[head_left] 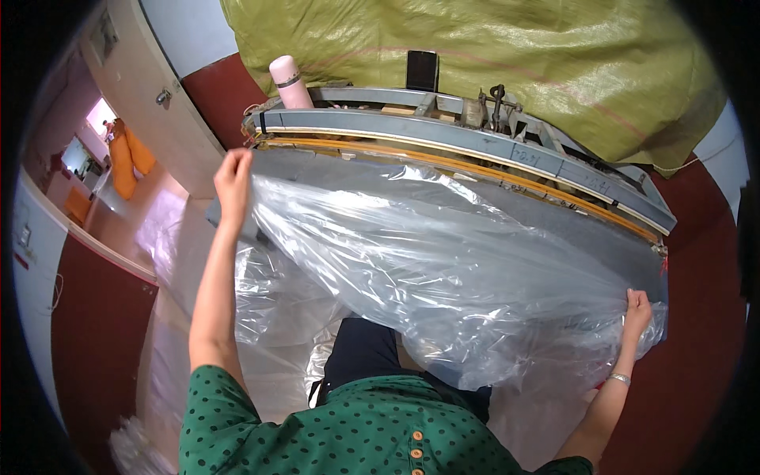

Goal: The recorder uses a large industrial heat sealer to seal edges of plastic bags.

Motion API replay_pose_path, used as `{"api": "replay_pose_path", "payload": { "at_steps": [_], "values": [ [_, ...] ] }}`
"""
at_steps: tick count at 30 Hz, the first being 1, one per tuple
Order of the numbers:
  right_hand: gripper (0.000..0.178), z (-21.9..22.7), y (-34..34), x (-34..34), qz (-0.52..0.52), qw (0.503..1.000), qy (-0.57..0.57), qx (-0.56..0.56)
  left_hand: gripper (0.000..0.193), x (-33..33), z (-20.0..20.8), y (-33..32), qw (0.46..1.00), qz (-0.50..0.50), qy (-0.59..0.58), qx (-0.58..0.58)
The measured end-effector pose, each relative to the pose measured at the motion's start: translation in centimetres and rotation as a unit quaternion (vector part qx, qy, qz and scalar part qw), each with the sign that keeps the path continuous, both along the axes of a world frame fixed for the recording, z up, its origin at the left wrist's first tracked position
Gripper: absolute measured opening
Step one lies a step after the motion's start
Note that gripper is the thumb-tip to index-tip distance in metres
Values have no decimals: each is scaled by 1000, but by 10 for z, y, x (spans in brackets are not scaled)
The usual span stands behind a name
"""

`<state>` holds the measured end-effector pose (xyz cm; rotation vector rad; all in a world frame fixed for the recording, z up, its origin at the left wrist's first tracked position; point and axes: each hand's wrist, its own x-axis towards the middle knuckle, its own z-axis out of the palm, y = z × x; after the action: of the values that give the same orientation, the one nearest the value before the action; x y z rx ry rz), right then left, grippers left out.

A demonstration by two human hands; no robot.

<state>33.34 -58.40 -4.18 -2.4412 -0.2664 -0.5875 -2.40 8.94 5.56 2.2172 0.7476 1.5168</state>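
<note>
Left hand (233,179) closed on the far-left edge of a clear plastic bag (443,277), right hand (636,310) pinching its near-right edge, bag spread over the grey sealer table (609,237), sealing bar (475,142) just beyond, pink flask (290,81) and phone (422,70) behind, open floor at left.

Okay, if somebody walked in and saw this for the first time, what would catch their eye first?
Most likely the big clear plastic bag stretched across the grey machine table, with the left hand gripping its far left edge and the right hand pressing its right end. Behind the machine's long bar sits a bulky yellow-green sack, with a pink bottle standing at its left.
</note>
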Motion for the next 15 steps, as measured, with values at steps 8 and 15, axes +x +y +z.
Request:
{"api": "replay_pose_path", "payload": {
  "at_steps": [8,15],
  "values": [
    [23,-11,-40,-16,-18,996,-74,42,72,74,27,-99,914,-254,202,244],
    [23,-16,-106,-43,-36,999,24,6,63,12,-41,-128,750,-392,498,189]
  ]
}}
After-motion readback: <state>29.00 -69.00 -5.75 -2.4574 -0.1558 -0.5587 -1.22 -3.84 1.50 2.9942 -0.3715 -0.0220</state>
